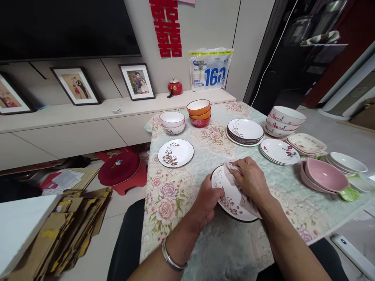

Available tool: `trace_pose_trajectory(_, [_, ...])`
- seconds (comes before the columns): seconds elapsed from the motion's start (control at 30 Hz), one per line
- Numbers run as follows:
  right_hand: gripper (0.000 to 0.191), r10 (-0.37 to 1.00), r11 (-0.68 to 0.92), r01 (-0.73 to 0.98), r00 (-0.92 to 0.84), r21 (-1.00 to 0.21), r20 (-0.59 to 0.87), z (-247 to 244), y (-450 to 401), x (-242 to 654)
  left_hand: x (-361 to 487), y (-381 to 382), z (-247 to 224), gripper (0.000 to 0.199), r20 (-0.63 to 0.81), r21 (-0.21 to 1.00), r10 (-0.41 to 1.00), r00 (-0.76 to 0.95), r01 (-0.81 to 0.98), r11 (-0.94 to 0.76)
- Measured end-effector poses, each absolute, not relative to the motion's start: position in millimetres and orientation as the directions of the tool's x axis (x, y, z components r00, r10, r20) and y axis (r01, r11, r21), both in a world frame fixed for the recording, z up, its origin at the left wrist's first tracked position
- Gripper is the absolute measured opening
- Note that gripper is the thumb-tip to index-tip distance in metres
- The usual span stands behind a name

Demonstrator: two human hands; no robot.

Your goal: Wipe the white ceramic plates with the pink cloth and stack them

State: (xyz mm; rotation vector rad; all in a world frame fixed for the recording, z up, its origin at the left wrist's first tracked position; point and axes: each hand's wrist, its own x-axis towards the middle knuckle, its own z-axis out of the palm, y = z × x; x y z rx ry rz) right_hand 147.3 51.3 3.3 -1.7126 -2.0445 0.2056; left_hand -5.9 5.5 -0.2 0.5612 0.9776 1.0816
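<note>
Over the tablecloth's (pixel 225 249) six o'clock side, the left hand (pixel 209 199) grasps the plate (pixel 230 195) by its nine o'clock rim, probably for steadiness; the right hand (pixel 250 177) clenches a cloth (pixel 230 176) on its two o'clock side. Another plate (pixel 175 152) lies at ten o'clock

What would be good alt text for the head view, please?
A person's left hand holds a dark-rimmed plate while the right hand presses a pale cloth onto it, above a floral tablecloth. Beyond and to the right sit stacked plates and bowls.
</note>
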Motion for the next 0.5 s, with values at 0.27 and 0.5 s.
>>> trace_pose_trajectory(0.27, [0.018, 0.857, 0.507, 0.625, -0.438, -0.593, 0.271, 0.2, 46.2, 127.7, -5.0, 2.4, 2.0, 0.058, -0.280, 0.799, 0.941, 0.190, -0.497, 0.338])
trace_pose_trajectory(0.5, [0.017, 0.928, 0.350, 0.796, -0.224, -0.494, 0.298, -0.4, 56.7, 154.7, -7.3, 3.1, 0.9, 0.065, -0.342, 0.797, 0.928, 0.146, -0.478, 0.369])
